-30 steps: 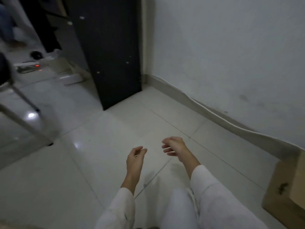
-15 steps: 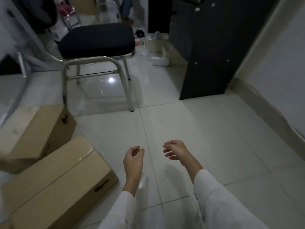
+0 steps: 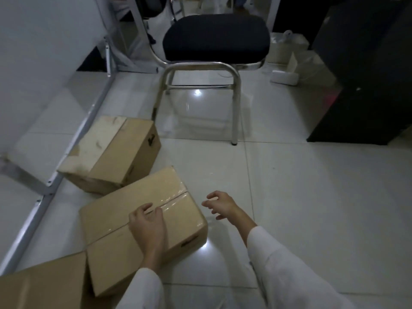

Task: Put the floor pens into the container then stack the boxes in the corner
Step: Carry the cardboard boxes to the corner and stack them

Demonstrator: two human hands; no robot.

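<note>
Box-stacking step, I judged. Left hand (image 3: 148, 226) hung over taped box (image 3: 109, 221), right hand (image 3: 220, 204) just beside it; both loosely curled, empty. Next: grip opposite sides.

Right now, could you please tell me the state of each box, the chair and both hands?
Near brown cardboard box: taped shut, on the floor, unstacked.
Far brown cardboard box: closed, on the floor, unstacked.
Bottom-left cardboard box: mostly out of frame.
Black-cushioned metal chair: upright, unoccupied.
Left hand: loosely curled over the near box, empty.
Right hand: loosely curled, empty.
</note>
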